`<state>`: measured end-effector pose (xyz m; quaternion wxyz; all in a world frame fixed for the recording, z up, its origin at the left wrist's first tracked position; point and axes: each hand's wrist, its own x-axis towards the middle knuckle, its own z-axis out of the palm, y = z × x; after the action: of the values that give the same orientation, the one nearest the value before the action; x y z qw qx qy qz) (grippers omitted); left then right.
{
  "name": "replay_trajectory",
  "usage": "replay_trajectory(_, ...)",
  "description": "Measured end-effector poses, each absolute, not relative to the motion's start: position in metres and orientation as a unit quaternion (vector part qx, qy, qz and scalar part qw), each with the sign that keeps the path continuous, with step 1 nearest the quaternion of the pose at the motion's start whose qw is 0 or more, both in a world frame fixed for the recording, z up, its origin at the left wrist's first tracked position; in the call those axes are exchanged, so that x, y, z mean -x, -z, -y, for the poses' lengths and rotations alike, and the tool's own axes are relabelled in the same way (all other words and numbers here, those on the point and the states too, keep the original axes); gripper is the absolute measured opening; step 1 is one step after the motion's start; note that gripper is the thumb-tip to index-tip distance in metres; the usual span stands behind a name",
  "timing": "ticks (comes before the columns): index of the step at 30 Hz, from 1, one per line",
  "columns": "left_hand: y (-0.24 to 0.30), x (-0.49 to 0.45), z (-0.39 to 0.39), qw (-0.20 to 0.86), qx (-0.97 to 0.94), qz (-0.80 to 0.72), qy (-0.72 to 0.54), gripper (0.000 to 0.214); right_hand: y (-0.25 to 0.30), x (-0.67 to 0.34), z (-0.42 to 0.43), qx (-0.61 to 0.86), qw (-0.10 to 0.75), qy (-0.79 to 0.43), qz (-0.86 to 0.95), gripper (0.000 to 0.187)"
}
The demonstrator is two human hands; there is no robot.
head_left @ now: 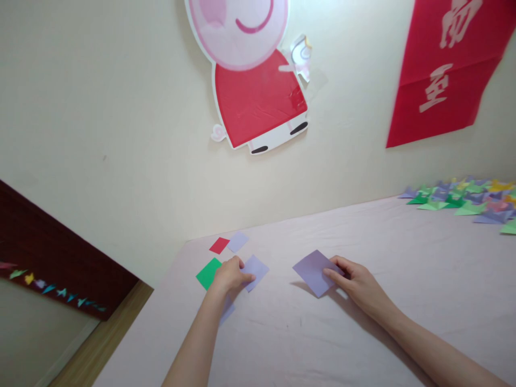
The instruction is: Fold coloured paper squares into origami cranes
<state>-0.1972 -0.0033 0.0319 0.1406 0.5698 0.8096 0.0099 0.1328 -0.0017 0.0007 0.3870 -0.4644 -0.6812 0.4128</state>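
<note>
My right hand (352, 279) pinches a purple square of paper (315, 271) by its right corner, with the thumb on top. The sheet is held tilted a little above the surface and casts a shadow. My left hand (231, 274) is closed at the left corner of a lilac square of paper (257, 272), its thumb over the sheet; the fingertips behind are partly hidden. A green square of paper (208, 274) lies just left of this hand. Under the left wrist another lilac sheet (228, 312) is partly covered.
A red paper (219, 245) and a lilac paper (238, 242) lie near the wall on the pale cloth-covered surface (306, 344). Several folded paper pieces (470, 201) stand at the far right. A pig cutout (258, 105) and red banner (439, 80) hang on the wall.
</note>
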Motion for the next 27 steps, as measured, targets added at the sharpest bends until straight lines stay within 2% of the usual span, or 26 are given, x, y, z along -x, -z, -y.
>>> replay_trajectory(3, -0.031, 0.199, 0.000, 0.124, -0.581, -0.804, -0.006, 0.041, 0.000, -0.132, 0.002, 0.460, 0.394, -0.417, 0.678, 0.029)
replay_trajectory(7, -0.031, 0.207, -0.009, 0.071, -0.582, -0.810, -0.003, 0.073, 0.002, -0.131, 0.001, 0.452, 0.400, -0.421, 0.677, 0.030)
replay_trajectory(10, -0.031, 0.218, -0.023, 0.051, -0.580, -0.813, 0.002, 0.081, 0.005, -0.131, -0.001, 0.442, 0.401, -0.432, 0.676, 0.028)
replay_trajectory(14, -0.020, 0.223, -0.044, 0.050, -0.611, -0.790, 0.005, 0.071, 0.007, -0.132, 0.000, 0.424, 0.411, -0.471, 0.655, 0.024)
replay_trajectory(17, -0.006, 0.216, -0.045, 0.061, -0.640, -0.766, 0.007, 0.069, 0.008, -0.129, 0.003, 0.430, 0.417, -0.488, 0.634, 0.037)
replay_trajectory(20, 0.002, 0.206, -0.021, 0.055, -0.669, -0.741, -0.003, 0.067, 0.006, -0.113, 0.004, 0.432, 0.403, -0.483, 0.647, 0.040)
replay_trajectory(23, -0.006, 0.209, 0.011, 0.036, -0.689, -0.724, -0.020, 0.054, 0.003, -0.077, 0.009, 0.428, 0.349, -0.452, 0.701, 0.043)
replay_trajectory(25, -0.018, 0.221, 0.022, 0.010, -0.677, -0.735, -0.035, 0.041, 0.001, -0.045, 0.017, 0.428, 0.316, -0.389, 0.752, 0.056)
replay_trajectory(27, -0.031, 0.237, 0.020, -0.023, -0.643, -0.763, -0.050, 0.040, 0.000, -0.009, 0.031, 0.420, 0.276, -0.316, 0.805, 0.068)
